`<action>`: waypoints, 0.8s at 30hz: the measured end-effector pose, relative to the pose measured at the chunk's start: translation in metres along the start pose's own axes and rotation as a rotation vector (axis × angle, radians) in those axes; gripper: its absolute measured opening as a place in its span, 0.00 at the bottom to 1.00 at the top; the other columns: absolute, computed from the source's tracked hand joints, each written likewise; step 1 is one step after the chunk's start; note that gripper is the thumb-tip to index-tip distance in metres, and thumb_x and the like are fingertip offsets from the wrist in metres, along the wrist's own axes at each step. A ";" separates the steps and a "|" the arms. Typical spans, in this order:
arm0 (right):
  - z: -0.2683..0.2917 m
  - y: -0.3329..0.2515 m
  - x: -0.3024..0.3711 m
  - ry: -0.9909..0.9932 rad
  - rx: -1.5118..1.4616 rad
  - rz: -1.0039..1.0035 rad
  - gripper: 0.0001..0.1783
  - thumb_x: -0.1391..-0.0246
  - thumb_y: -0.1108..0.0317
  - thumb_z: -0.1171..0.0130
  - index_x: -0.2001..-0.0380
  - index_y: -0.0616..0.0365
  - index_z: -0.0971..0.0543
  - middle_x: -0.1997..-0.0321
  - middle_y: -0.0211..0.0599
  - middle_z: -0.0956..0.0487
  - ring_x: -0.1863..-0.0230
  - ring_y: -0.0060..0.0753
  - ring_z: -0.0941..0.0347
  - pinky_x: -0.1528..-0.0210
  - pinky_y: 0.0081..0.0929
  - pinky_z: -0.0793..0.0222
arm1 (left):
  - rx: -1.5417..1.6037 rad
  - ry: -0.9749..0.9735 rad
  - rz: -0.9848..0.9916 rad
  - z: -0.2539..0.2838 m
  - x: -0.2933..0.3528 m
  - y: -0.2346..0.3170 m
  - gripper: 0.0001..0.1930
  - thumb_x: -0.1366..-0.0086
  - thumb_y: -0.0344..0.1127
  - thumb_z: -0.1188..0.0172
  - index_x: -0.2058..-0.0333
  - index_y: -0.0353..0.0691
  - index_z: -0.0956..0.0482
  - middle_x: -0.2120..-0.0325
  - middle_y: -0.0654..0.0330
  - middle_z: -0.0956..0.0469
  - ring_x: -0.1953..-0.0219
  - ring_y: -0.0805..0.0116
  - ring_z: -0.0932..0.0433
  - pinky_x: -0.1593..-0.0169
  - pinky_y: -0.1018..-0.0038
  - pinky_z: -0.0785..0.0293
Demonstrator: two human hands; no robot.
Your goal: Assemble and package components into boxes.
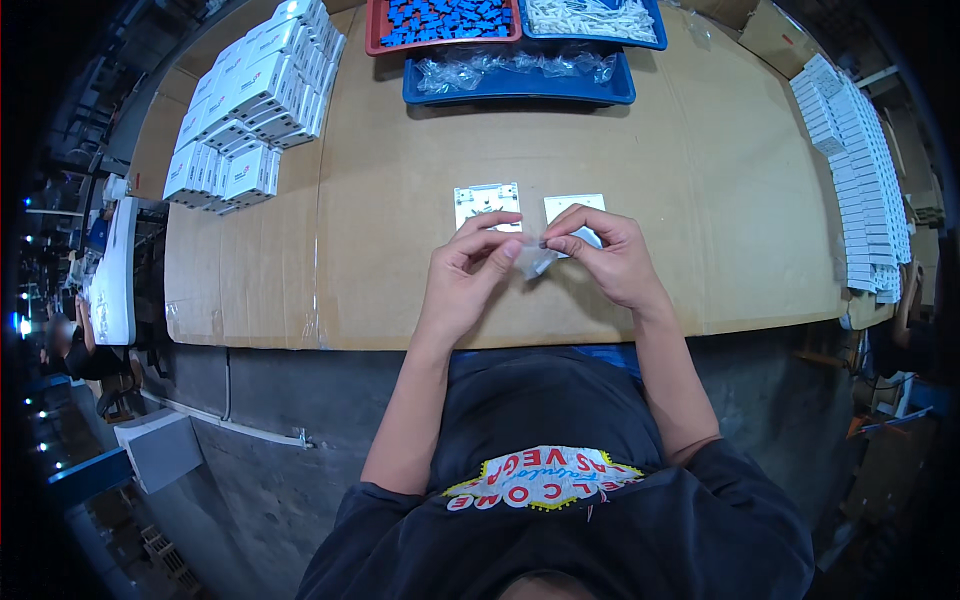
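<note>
A small clear plastic bag [537,264] hangs between my two hands, just above the cardboard tabletop. Something whitish or blue seems to be inside it, too small to make out. My left hand [462,272] pinches the bag's upper left edge between thumb and fingers. On the other side, my right hand [612,262] grips its top edge with thumb and forefinger. Beyond my left fingers lies a white square plate [488,194] with metal fittings. A second white plate [574,204] lies partly hidden behind my right hand.
At the far side stand a red tray [372,28] of blue parts, a blue tray [657,35] of white parts and another blue tray [520,97] with clear bags. White boxes [255,95] are piled at left; more white boxes [850,170] line the right edge. Another person [80,350] sits far left.
</note>
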State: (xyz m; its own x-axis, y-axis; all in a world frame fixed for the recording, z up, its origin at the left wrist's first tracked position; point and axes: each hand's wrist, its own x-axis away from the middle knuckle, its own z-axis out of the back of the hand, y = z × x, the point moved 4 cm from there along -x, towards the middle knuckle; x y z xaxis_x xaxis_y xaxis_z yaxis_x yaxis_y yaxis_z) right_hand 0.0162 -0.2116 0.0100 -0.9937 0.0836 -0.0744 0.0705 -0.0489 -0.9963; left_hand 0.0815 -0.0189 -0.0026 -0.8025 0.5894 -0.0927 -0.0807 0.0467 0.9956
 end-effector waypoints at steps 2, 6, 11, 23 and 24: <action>0.002 0.001 0.000 -0.007 -0.018 0.014 0.05 0.38 0.76 0.34 0.60 0.63 0.13 0.60 0.34 0.14 0.56 0.24 0.21 0.50 0.25 0.26 | 0.284 0.108 0.277 -0.002 0.001 -0.007 0.18 0.21 0.44 0.45 0.50 0.34 0.17 0.55 0.55 0.15 0.54 0.69 0.17 0.47 0.71 0.22; 0.000 0.000 0.001 -0.028 -0.069 0.089 0.08 0.39 0.77 0.34 0.57 0.61 0.12 0.53 0.36 0.15 0.51 0.28 0.21 0.45 0.28 0.26 | 0.582 -0.078 0.571 -0.013 0.009 -0.031 0.21 0.20 0.46 0.48 0.45 0.31 0.21 0.58 0.55 0.15 0.63 0.69 0.14 0.57 0.75 0.16; 0.010 0.000 0.004 -0.024 0.040 0.157 0.11 0.39 0.78 0.35 0.54 0.59 0.12 0.46 0.37 0.17 0.46 0.31 0.21 0.42 0.31 0.26 | 0.674 0.091 0.529 -0.013 0.006 -0.029 0.15 0.23 0.38 0.42 0.47 0.33 0.20 0.59 0.56 0.16 0.60 0.69 0.14 0.55 0.71 0.14; 0.000 0.017 0.003 0.036 -0.166 -0.137 0.22 0.38 0.77 0.33 0.41 0.64 0.22 0.47 0.38 0.18 0.48 0.23 0.21 0.48 0.20 0.23 | 0.715 0.198 0.455 -0.015 0.006 -0.035 0.07 0.28 0.26 0.36 0.54 0.35 0.20 0.59 0.58 0.17 0.57 0.69 0.15 0.50 0.72 0.13; -0.002 0.018 0.003 0.035 -0.174 -0.159 0.22 0.39 0.78 0.33 0.41 0.64 0.22 0.49 0.38 0.18 0.49 0.22 0.21 0.49 0.19 0.23 | 0.711 0.204 0.434 -0.016 0.006 -0.034 0.06 0.28 0.26 0.36 0.54 0.35 0.20 0.59 0.58 0.17 0.57 0.70 0.15 0.50 0.73 0.13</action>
State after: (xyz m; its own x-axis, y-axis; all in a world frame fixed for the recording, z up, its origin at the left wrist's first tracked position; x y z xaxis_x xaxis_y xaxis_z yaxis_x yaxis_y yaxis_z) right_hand 0.0150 -0.2108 -0.0085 -0.9901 0.1108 0.0859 -0.0701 0.1398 -0.9877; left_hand 0.0702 -0.0295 -0.0371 -0.7724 0.5189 0.3662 0.5936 0.3849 0.7068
